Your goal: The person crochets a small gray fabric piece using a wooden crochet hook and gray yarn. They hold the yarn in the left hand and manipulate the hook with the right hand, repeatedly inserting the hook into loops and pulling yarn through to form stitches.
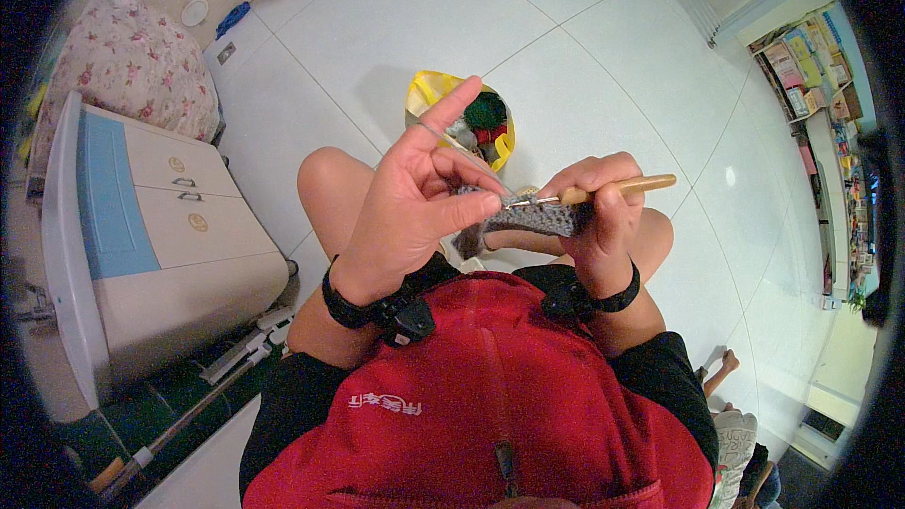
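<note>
My right hand [601, 205] grips a crochet hook [643, 184] with a wooden handle and a metal shaft; its tip meets the edge of a grey crocheted piece [544, 219]. Thumb and fingertips of my left hand [417, 191] pinch that piece beside the hook tip. Grey yarn [463, 150] loops around my raised left index finger and runs down to the work. Beyond my hands, a yellow-rimmed bag [505, 155] on the floor holds a dark green yarn ball [486, 110] and red and grey yarn.
At the left stand a white and blue cabinet [191, 198] and a floral-covered bulky thing [141, 63]. A long pole [191, 417] lies at lower left. Crowded shelves [806, 78] line the right side. Part of another person [732, 431] shows at lower right.
</note>
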